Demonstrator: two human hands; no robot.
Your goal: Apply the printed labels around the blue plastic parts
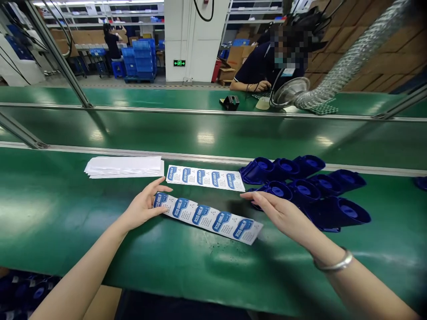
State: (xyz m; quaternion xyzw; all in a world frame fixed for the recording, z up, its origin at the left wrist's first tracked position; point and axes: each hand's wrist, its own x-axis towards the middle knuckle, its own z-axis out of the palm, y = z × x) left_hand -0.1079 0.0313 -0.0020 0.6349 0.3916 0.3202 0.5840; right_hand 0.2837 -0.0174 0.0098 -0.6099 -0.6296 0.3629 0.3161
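My left hand [147,202] grips the left end of a strip of blue-and-white labels [207,218], thumb on top and fingers at the far edge. The strip slants down to the right above the green table, its right end free. Behind it a second label strip [206,178] lies flat on the table. My right hand [271,209], wearing a silver bangle, is open with its fingers stretched to the left, apart from the held strip. Just beyond that hand stand several dark blue plastic housings [304,190] in a cluster.
A stack of white paper strips [124,167] lies at the back left of the green table [60,213]. Metal rails [213,114] cross behind it. A co-worker [267,66] sits opposite, beside a silver exhaust duct [356,58]. More blue parts [26,293] are at the lower left.
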